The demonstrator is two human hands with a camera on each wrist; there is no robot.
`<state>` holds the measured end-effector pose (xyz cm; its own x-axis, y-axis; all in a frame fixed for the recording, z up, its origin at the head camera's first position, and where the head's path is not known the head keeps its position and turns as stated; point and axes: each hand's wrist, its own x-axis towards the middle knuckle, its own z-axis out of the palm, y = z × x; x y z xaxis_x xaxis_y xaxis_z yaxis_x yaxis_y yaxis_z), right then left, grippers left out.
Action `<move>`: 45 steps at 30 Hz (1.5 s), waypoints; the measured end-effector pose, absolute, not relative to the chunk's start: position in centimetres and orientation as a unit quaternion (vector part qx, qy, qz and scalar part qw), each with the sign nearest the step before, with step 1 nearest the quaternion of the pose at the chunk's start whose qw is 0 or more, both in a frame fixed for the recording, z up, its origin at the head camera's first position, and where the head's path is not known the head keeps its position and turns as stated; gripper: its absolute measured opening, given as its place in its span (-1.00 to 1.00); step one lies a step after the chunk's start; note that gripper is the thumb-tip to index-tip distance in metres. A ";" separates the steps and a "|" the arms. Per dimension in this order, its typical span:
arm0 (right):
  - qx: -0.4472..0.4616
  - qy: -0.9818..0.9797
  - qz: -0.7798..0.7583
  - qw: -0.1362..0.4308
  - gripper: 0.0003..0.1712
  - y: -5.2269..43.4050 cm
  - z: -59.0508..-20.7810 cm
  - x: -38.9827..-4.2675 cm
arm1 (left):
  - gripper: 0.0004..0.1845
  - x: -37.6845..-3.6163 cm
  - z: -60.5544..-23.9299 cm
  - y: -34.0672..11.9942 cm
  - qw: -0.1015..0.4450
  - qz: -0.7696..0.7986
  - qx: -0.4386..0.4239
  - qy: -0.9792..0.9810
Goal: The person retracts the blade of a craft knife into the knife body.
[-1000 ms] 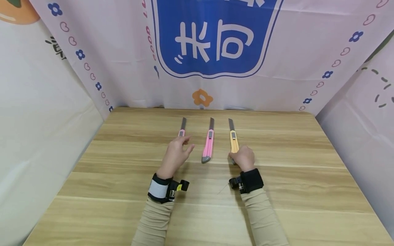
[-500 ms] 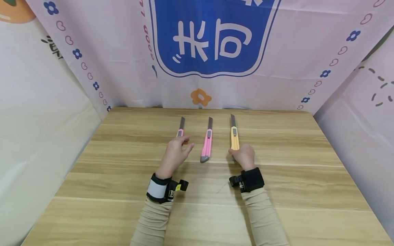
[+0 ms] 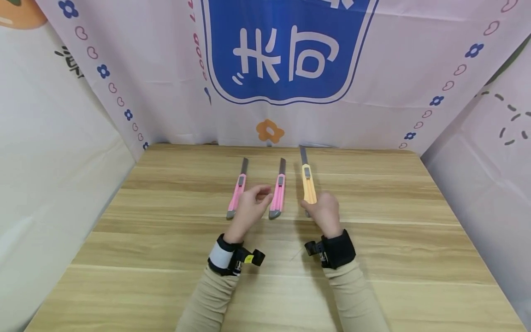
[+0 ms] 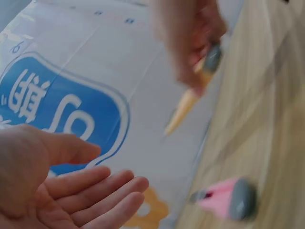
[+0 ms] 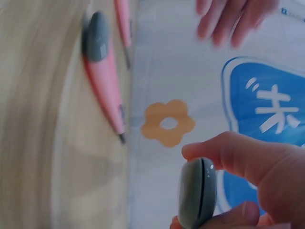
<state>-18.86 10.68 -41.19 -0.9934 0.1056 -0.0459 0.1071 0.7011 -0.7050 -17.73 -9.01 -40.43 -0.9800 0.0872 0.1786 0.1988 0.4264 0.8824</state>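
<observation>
My right hand [image 3: 325,213] grips a yellow utility knife [image 3: 309,182] near its grey end cap, holding it above the table with its blade out and pointing away. In the right wrist view the thumb and fingers pinch either side of that grey cap [image 5: 196,193]. My left hand [image 3: 250,206] hovers between two pink utility knives, holding nothing; its fingers are loosely bent in the left wrist view. The left pink knife [image 3: 237,196] and the middle pink knife [image 3: 279,193] lie side by side on the table, blades extended toward the back.
The wooden table [image 3: 394,258] ends at a printed cloth backdrop [image 3: 178,101] with a blue panel. Light cloth walls [image 3: 62,161] stand along both sides. Each wrist carries a black strap with a small camera [image 3: 258,257].
The yellow knife has risen from the table in my right hand and moved left and farther back. My left hand has shifted right, uncovering the left pink knife.
</observation>
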 end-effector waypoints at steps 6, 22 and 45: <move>0.049 0.919 -0.391 -0.007 -0.70 9.4 -40.0 -17.7 | -0.61 -17.7 -41.0 -7.8 -0.046 -0.623 -0.053 -0.779; -0.002 0.922 -0.383 -0.061 -0.63 6.8 -38.7 -15.5 | -0.55 -17.2 -40.6 -6.8 -0.153 -0.717 0.008 -0.680; -0.006 0.888 -0.460 -0.001 -0.58 6.9 -37.4 -15.5 | -0.49 -17.1 -39.7 -7.3 -0.162 -0.716 -0.019 -0.679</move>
